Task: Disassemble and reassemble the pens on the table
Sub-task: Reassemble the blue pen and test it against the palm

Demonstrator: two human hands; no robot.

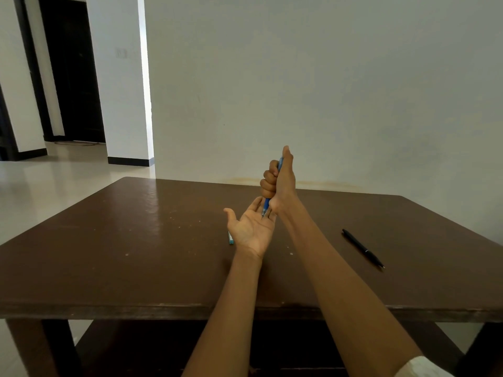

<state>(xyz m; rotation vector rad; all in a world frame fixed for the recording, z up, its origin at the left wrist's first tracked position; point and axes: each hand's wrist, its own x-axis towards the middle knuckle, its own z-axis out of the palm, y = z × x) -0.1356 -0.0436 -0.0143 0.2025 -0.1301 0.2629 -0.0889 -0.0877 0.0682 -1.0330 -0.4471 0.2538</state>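
A teal pen piece (230,238) is seen lying on the brown worktop (136,240), partly hidden behind the left hand (251,227), whose palm is held up with fingers spread. A blue pen (268,200) is held upright in the fisted right hand (279,180), its tip touching the left palm. A black pen (363,248) lies well apart at right.

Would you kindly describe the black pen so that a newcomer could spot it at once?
Start at the brown table and look to its right side, beyond the right hand. The black pen lies there alone, slanted, untouched; the blue pen is held upright.
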